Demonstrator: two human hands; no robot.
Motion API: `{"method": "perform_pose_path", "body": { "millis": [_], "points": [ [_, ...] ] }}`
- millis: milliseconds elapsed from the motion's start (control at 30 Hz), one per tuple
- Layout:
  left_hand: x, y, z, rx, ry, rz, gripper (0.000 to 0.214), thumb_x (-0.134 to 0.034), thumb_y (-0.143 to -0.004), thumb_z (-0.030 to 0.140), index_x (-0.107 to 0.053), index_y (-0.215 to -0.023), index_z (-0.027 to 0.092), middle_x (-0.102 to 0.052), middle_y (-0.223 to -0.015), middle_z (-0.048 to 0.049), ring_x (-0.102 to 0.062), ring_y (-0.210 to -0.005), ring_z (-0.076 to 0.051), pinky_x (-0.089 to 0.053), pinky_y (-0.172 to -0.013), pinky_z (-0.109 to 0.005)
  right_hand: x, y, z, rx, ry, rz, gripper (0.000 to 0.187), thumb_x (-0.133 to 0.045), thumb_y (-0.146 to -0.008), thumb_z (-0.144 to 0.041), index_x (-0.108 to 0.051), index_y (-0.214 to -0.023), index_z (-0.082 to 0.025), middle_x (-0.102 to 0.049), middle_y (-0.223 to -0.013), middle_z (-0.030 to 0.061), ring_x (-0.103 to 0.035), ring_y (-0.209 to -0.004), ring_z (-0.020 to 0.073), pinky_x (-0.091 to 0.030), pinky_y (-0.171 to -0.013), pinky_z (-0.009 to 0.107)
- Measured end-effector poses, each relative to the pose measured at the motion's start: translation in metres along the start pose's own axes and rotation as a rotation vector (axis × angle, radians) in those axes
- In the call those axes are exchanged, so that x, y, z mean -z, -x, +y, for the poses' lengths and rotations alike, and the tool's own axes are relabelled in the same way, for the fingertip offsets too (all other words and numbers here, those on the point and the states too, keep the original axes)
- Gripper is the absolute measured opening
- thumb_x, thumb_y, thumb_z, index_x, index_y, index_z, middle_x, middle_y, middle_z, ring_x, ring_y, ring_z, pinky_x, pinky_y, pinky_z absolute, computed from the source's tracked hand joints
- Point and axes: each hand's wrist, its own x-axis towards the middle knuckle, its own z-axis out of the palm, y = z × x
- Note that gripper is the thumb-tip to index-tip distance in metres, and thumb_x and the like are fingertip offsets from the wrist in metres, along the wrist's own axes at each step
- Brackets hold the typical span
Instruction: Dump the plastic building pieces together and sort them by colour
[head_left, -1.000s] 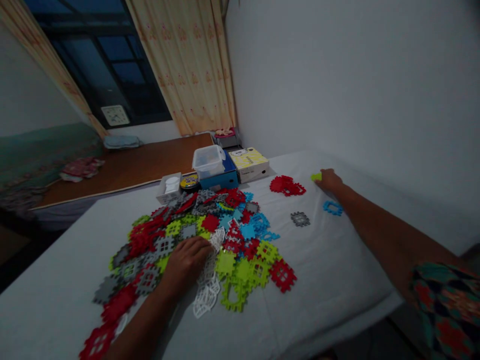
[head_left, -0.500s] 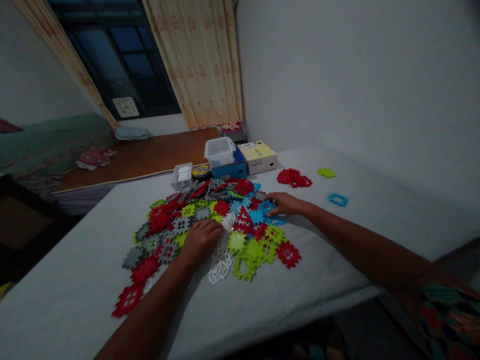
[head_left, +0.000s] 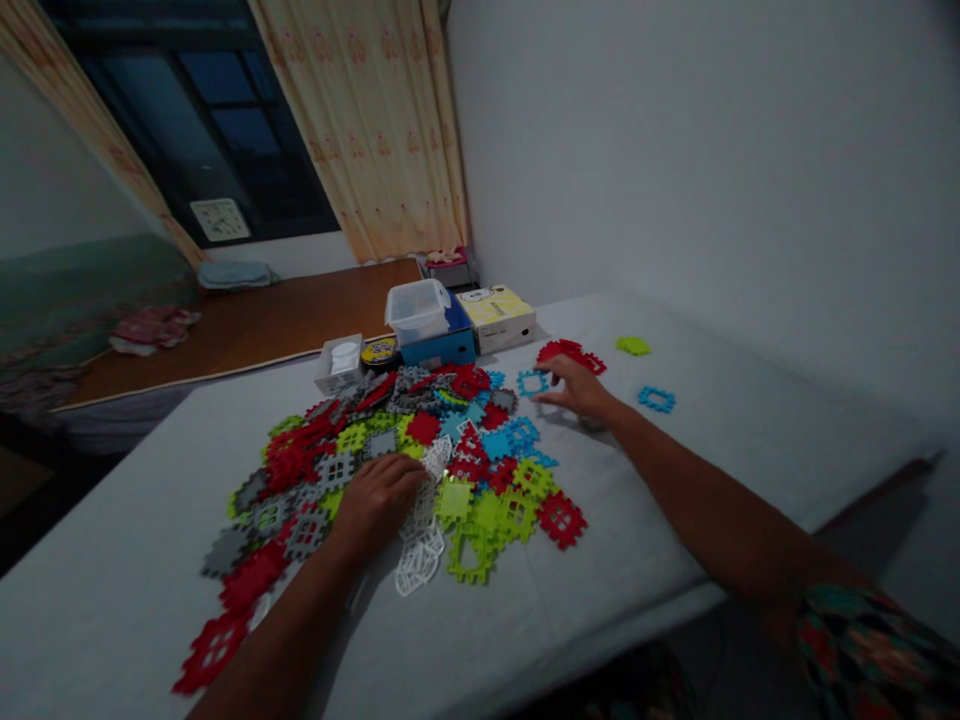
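Observation:
A wide heap of interlocking plastic building tiles in red [head_left: 251, 575], grey [head_left: 336, 470], lime green [head_left: 487, 510] and blue [head_left: 496, 444] spreads over the sheet-covered surface. My left hand [head_left: 380, 493] rests palm down on the heap's near middle, fingers laid out with their tips at the white lattice pieces [head_left: 421, 555]; anything beneath the palm is hidden. Beyond the heap's right side, my right hand [head_left: 581, 387] pinches a blue square frame tile [head_left: 523, 384] between thumb and fingers.
Behind the heap stand a small white box [head_left: 328, 378], a round black-and-yellow tin [head_left: 381, 353], a clear plastic tub [head_left: 417, 312] on a blue box [head_left: 442, 348], and a yellow box [head_left: 499, 315]. Red tiles [head_left: 574, 350], a green tile [head_left: 634, 345] and another blue frame [head_left: 657, 398] lie apart at right.
My right hand has moved away from the heap's blue tiles, up and to the right relative to the heap, carrying a blue frame tile. My left hand stays on the heap. The view has shifted slightly.

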Motion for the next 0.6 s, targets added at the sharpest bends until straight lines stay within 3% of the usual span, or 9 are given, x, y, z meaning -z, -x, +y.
{"method": "perform_pose_path", "body": {
  "millis": [100,233,367,600],
  "points": [
    [0.0,0.0,-0.001,-0.017,-0.013,0.002,0.022,-0.05,-0.093,0.019,-0.07,-0.102,0.023,-0.074,-0.105,-0.004,-0.065,-0.102,-0.021,-0.045,-0.086,-0.035,0.045,0.005,0.053,-0.284,0.107,0.289,0.058,-0.072,-0.074,-0.053,-0.065,-0.12,-0.018,-0.064,-0.11,0.0112,-0.062,-0.084,0.0219,-0.051,-0.081,0.037],
    [-0.001,-0.001,-0.003,-0.04,-0.015,0.009,0.022,-0.049,-0.095,0.021,-0.07,-0.101,0.022,-0.074,-0.103,-0.0045,-0.065,-0.099,-0.021,-0.046,-0.086,-0.035,0.081,0.031,0.118,-0.631,0.342,0.506,0.055,-0.075,-0.068,-0.045,-0.068,-0.112,-0.013,-0.064,-0.104,0.0142,-0.06,-0.094,0.0284,-0.047,-0.087,0.042],
    [-0.002,-0.001,-0.005,-0.059,-0.013,0.027,0.022,-0.048,-0.095,0.021,-0.069,-0.102,0.022,-0.074,-0.103,-0.0047,-0.065,-0.099,-0.02,-0.047,-0.086,-0.034,0.079,0.044,0.142,-0.764,0.404,0.533,0.052,-0.074,-0.065,-0.039,-0.068,-0.11,-0.015,-0.064,-0.108,0.0139,-0.059,-0.1,0.0299,-0.047,-0.09,0.041],
    [0.0,-0.001,-0.005,-0.085,-0.004,0.069,0.022,-0.048,-0.095,0.02,-0.068,-0.102,0.023,-0.074,-0.1,-0.0039,-0.066,-0.097,-0.02,-0.047,-0.085,-0.033,0.071,0.041,0.144,-0.884,0.397,0.477,0.05,-0.075,-0.063,-0.031,-0.068,-0.11,-0.017,-0.069,-0.103,0.0117,-0.063,-0.097,0.0285,-0.048,-0.087,0.039]
  ]
}}
